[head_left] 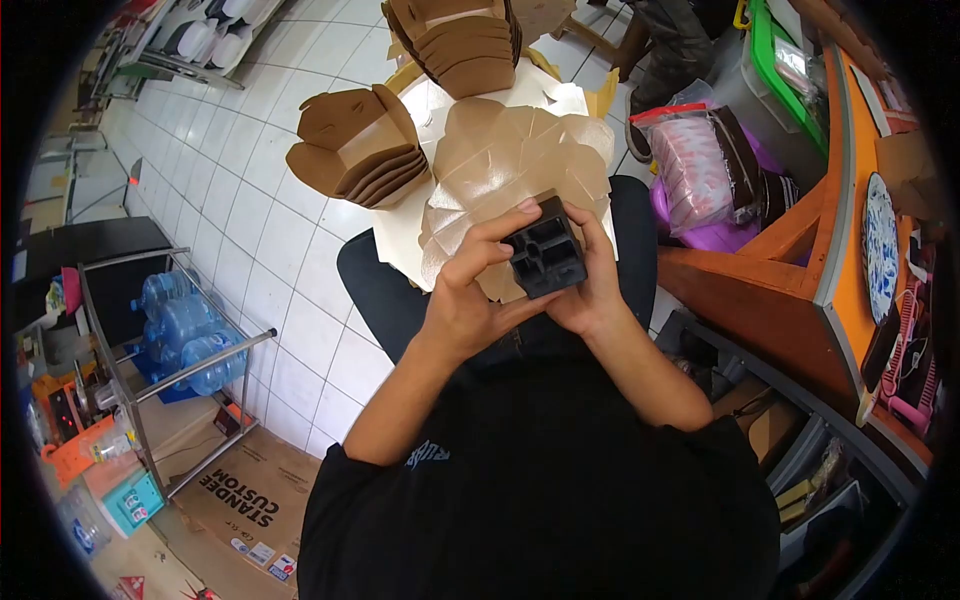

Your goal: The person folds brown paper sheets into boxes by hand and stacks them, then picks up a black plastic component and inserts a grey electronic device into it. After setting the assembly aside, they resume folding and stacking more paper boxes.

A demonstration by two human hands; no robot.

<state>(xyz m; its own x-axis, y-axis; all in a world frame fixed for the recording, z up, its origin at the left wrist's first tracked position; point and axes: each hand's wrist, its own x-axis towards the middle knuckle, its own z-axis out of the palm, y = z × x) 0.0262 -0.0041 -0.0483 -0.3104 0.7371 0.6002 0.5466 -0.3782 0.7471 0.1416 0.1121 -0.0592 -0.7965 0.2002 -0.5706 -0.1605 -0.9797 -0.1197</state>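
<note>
Above my lap I hold a black block with square hollows in its face [548,252], tilted toward me. Fingers and thumb of my left hand [462,300] close on its left and lower edges. My right hand [598,285] wraps its right side. Just beyond the block lie opened cardboard food box blanks [490,150] with a shiny inner side and fold lines, partly hidden by my hands. A nested stack of brown food boxes [365,150] stands to their left. Farther back is a taller stack of brown food boxes [458,45].
A white board [398,248] lies under the boxes. Left, a metal rack frame [205,370] holds blue water bottles [190,325] near a flat printed carton [240,495]. Right are an orange wooden desk [760,285], a plastic-wrapped pack [695,165] and a green-lidded bin [770,80].
</note>
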